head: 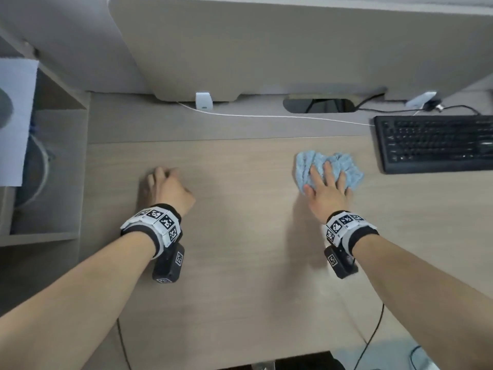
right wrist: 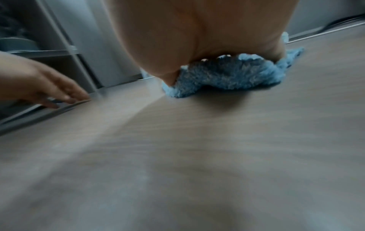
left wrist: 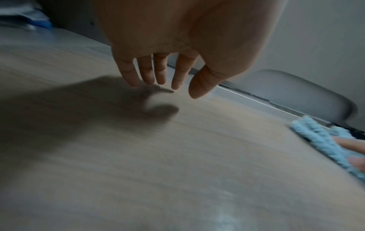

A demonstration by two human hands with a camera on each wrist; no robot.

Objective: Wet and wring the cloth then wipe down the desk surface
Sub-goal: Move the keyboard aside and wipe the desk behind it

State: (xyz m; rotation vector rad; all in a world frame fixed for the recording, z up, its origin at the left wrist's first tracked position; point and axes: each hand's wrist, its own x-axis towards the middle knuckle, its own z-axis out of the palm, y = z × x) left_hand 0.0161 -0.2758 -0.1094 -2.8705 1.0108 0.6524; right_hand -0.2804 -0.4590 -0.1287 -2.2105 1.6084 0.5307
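Head: right hand (head: pixel 326 189) flat, fingers spread, pressing blue cloth (head: pixel 330 166) onto desk (head: pixel 240 236), left of keyboard (head: pixel 434 142). Left hand (head: pixel 166 189) empty, loosely curled. Left wrist: fingers (left wrist: pixel 146 70) hang relaxed above wood. Right wrist: palm on cloth (right wrist: pixel 227 76).

Crumpled blue cloth (head: pixel 330 169) on desk (head: pixel 240 236)

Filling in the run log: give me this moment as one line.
phase: wiping | right hand: flat, pressing blue cloth on desk | left hand: holds nothing, fingertips near desk | keyboard: right of cloth
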